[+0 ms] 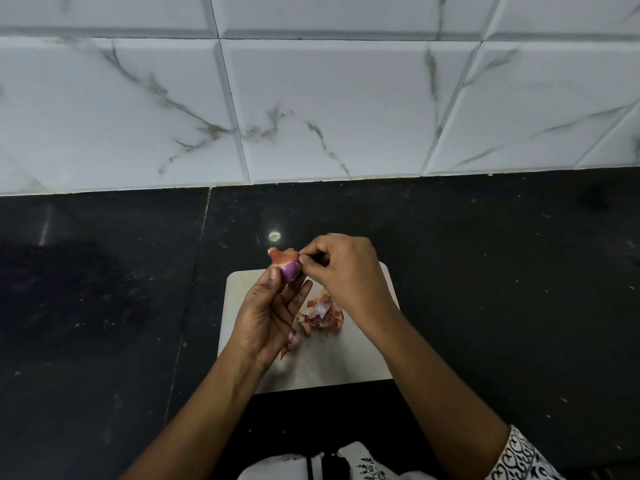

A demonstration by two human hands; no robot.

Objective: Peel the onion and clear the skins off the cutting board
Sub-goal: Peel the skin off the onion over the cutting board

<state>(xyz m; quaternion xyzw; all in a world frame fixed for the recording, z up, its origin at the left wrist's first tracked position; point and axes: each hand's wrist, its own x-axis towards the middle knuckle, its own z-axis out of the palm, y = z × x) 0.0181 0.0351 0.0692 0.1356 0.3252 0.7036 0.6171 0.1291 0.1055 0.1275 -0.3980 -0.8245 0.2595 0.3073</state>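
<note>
Black desk (485,271), cutting board (346,362): left hand (266,317) is gripping red onion (290,271); right hand (341,271), at its 3 o'clock, is pinching loose skin (282,257).

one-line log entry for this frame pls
stage: peeling | left hand: holds onion | right hand: pinches skin flap | board: peeled skins lying on it | clearing: not yet done

The wall tiles (329,105) look glossy, marble-veined ceramic; the black countertop (502,271) is polished, speckled stone. The cutting board (346,358) is smooth and pale; the onion skins (320,315) look papery.
</note>
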